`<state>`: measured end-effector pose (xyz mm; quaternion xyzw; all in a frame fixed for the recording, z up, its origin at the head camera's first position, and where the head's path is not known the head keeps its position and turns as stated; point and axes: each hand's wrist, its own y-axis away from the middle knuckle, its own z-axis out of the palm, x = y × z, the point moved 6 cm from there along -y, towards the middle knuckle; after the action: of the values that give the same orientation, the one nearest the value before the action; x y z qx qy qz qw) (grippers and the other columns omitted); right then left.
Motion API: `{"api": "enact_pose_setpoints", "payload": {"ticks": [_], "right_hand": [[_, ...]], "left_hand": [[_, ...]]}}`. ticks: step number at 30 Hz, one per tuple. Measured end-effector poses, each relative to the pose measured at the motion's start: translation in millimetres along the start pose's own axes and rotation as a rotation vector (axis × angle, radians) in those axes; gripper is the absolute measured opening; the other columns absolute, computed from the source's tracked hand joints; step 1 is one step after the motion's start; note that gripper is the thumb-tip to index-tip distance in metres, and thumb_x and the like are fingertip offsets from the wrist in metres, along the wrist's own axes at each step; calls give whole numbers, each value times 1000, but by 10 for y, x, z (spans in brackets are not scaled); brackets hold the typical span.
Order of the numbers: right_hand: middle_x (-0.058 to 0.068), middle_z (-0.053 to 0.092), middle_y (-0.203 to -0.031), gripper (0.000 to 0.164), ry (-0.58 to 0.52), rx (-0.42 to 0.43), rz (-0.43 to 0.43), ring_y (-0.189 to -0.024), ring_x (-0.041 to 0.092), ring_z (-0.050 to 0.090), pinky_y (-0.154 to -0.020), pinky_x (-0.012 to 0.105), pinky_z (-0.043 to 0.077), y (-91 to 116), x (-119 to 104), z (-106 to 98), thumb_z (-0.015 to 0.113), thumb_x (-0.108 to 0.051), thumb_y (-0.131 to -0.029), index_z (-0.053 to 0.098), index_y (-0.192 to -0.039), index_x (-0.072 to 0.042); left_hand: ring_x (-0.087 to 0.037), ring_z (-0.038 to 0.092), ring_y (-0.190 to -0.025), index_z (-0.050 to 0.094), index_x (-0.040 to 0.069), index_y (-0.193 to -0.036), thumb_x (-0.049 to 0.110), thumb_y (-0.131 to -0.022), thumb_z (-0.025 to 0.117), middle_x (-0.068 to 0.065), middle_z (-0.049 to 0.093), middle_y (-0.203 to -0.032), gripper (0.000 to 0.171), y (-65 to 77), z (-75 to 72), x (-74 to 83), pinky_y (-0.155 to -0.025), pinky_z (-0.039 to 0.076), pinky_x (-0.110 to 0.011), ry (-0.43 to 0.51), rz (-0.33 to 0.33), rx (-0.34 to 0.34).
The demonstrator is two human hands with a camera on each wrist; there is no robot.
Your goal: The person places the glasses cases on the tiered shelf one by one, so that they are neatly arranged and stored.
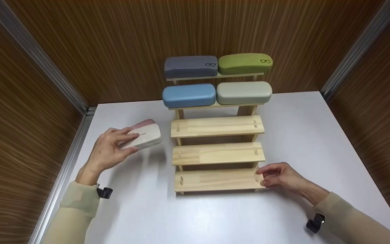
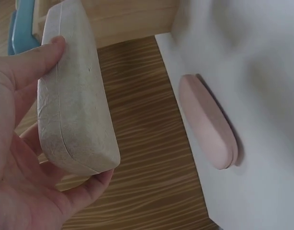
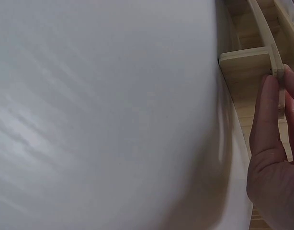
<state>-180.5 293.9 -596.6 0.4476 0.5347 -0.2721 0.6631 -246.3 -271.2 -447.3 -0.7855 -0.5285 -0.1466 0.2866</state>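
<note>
My left hand grips a cream-white glasses case, thumb on one side and fingers on the other, left of a stepped wooden rack. The left wrist view shows this case held up off the tabletop. Partly hidden behind it in the head view, a pink glasses case lies on the table. At the rack's lowest step, my right hand pinches the right end of the board between thumb and fingers; the right wrist view shows the thumb against the board's edge.
On the rack's top step sit a dark grey-blue case and a green case. One step lower are a blue case and a pale grey-green case. The lower steps are bare wood. Wood-grain panels enclose the white table.
</note>
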Motion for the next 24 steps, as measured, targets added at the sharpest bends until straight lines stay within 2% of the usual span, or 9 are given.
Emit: {"api": "enact_pose_setpoints", "payload": {"ticks": [6,11,20,24], "right_hand": [[-10,74,-96,38,-23,-15,-10,-89,3,76,-86,26,71,-11,6,-2,82,10,-92,82,-127,-6],[-11,77,-96,38,-1,-9,-7,-88,1,74,-85,24,70,-32,10,-4,83,9,-91,83,-126,-7],[-11,77,-96,38,13,-7,-6,-88,1,74,-85,24,70,-51,11,-5,83,8,-91,82,-128,-3],[-12,77,-95,38,27,5,-8,-88,0,72,-84,23,70,-51,10,-20,84,8,-91,82,-127,-3]], "left_hand": [[-39,72,-117,86,18,-131,17,-86,97,-18,76,-147,46,-56,-58,134,-90,57,-51,4,32,9],[-39,72,-117,86,18,-130,19,-86,97,-17,76,-148,45,-126,-59,255,-90,55,-50,5,55,-4],[-36,72,-114,86,20,-130,24,-86,97,-9,77,-147,46,-257,17,487,-86,54,-46,11,128,-6],[-35,72,-116,86,21,-129,25,-86,97,-10,78,-146,45,-329,67,601,-87,55,-47,26,153,-3]]}}
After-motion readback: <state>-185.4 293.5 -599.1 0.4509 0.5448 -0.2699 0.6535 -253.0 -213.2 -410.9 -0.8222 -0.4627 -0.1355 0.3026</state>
